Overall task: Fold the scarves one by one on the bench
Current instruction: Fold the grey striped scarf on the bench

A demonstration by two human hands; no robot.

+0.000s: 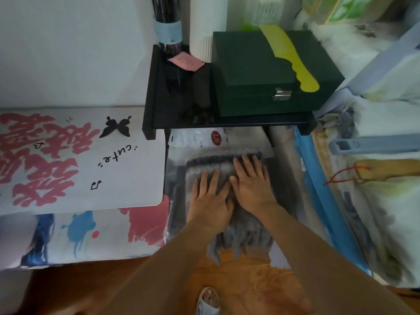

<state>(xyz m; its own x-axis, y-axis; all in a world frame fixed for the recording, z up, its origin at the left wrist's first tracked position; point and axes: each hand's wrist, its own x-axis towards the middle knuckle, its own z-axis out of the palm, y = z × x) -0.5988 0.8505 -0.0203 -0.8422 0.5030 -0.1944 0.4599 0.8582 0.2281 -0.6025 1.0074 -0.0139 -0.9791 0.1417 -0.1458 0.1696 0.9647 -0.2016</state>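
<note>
A grey woolly scarf (243, 228) with a dark striped far edge and a fringe hanging over the near edge lies folded on a clear plastic bag in the middle of the view. My left hand (210, 197) lies flat on its left part, fingers straight and spread. My right hand (251, 180) presses flat beside it, fingertips reaching the dark stripe. The thumbs of the two hands nearly touch.
A black tray (159, 105) carrying a dark green box (261, 73) with a yellow comb stands just beyond the scarf. A white board with pink lettering (79, 160) lies to the left. Bedding and a blue frame (322, 189) crowd the right. The wooden floor is below.
</note>
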